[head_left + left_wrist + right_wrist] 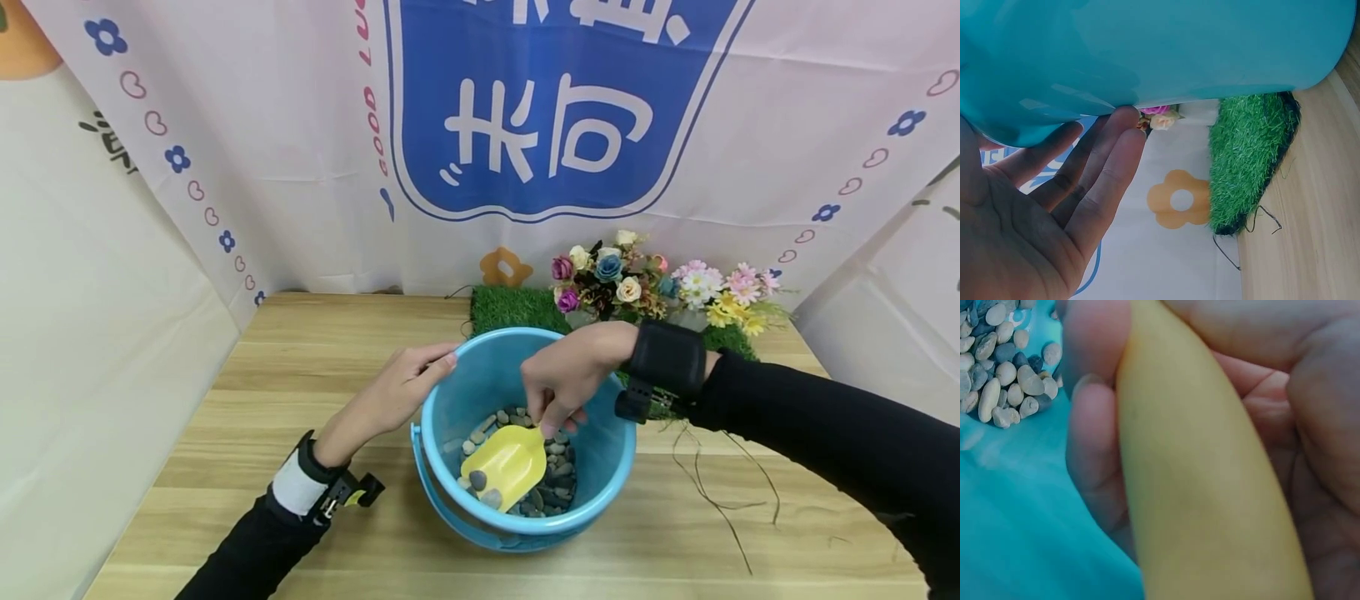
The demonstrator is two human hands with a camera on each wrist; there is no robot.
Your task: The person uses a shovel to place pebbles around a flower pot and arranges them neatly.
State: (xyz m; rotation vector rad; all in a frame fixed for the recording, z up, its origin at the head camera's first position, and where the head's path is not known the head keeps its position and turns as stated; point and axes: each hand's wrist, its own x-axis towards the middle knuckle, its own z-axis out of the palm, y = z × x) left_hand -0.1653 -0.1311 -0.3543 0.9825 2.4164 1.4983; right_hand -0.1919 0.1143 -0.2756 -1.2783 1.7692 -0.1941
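A light blue bucket (627, 467) stands on the wooden table, with grey and pale pebbles (557, 487) at its bottom. Inside it, my right hand (572, 371) grips the handle of a yellow toy shovel (510, 462). A few stones lie on the shovel's blade near its front edge. The right wrist view shows my fingers (1094, 434) wrapped about the yellow handle (1197, 462). At the bucket's left rim rests my left hand (401, 385), thumb at the rim. In the left wrist view, its fingers (1107, 187) extend fairly straight along the outer wall, fingertips touching it.
Behind the bucket lies a green artificial grass mat (513, 307) bearing bunches of artificial flowers (622, 279). Loose dark threads (720, 504) lie on the table (300, 375) at the right. The bucket's handle (442, 492) hangs down in front. A printed cloth (315, 167) hangs behind.
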